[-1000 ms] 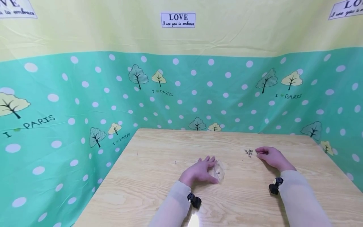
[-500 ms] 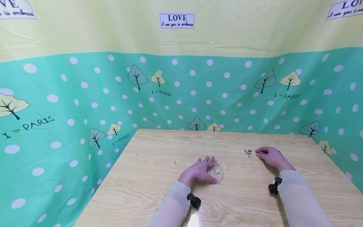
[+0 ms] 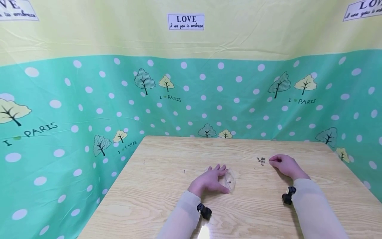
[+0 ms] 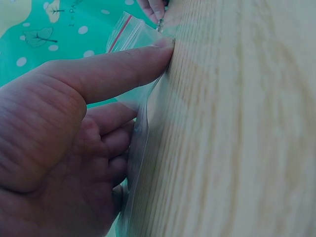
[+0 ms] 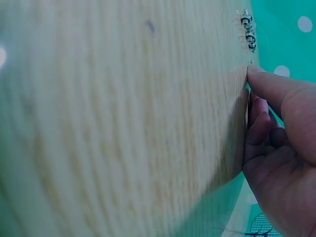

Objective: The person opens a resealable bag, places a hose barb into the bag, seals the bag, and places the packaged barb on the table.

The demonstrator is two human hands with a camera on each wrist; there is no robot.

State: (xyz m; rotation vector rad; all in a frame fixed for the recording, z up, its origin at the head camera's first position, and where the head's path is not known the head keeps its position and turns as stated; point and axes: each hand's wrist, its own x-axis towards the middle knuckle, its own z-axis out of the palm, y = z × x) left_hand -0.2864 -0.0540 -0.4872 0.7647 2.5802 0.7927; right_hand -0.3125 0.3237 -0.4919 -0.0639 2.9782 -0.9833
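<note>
My left hand (image 3: 210, 180) rests on a clear zip-lock plastic bag (image 3: 231, 179) on the wooden table, its fingers spread and its thumb pressing the near edge. In the left wrist view the bag's red-striped seal (image 4: 119, 33) stands up beyond the thumb. One small dark piece (image 3: 229, 182) shows in the bag. Further right, my right hand (image 3: 286, 164) lies on its side at the tabletop, thumb and forefinger pinching a small metal piece (image 3: 269, 161) that is mostly hidden. Just left of these fingertips lies a cluster of several small metal pieces (image 3: 262, 160), silvery with dark rings.
The light wooden table (image 3: 134, 205) reaches back to a green and yellow patterned curtain (image 3: 167, 113). A small dark bit (image 3: 184, 171) lies left of the left hand. Each wrist wears a black camera, one of them a left wrist camera (image 3: 204, 211).
The right hand's fingertips have shifted very slightly beside the cluster. The left hand and the bag keep their places.
</note>
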